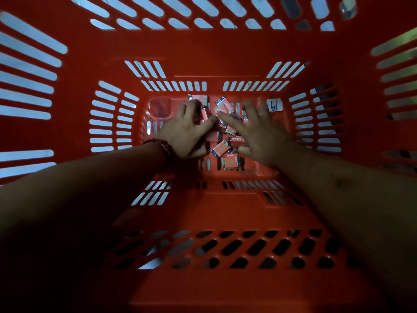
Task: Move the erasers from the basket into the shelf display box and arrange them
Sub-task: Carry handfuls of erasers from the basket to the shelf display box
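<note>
The fingers of the left hand are spread and laid over the erasers from 9 o'clock of the pile. The fingers of the right hand are spread likewise from 3 o'clock, and the two forefingers nearly meet over the pile's middle. No eraser is seen pinched; what lies under the palms cannot be told.

The erasers are scattered loose, at all angles, on the floor of the red basket. Some overlap, and a few lie bare at 6 and 12 o'clock of the hands. A beaded bracelet is worn at the left wrist, and a white label is stuck to the floor at 2 o'clock. The shelf display box is not in view.

The step in hand is judged to be the gathering of the pile. It would be done best if the erasers were swept together from both sides into one heap and then cupped from beneath, so that none is dropped during the lift past the deep walls. The strays at 6 o'clock should be drawn in first.
</note>
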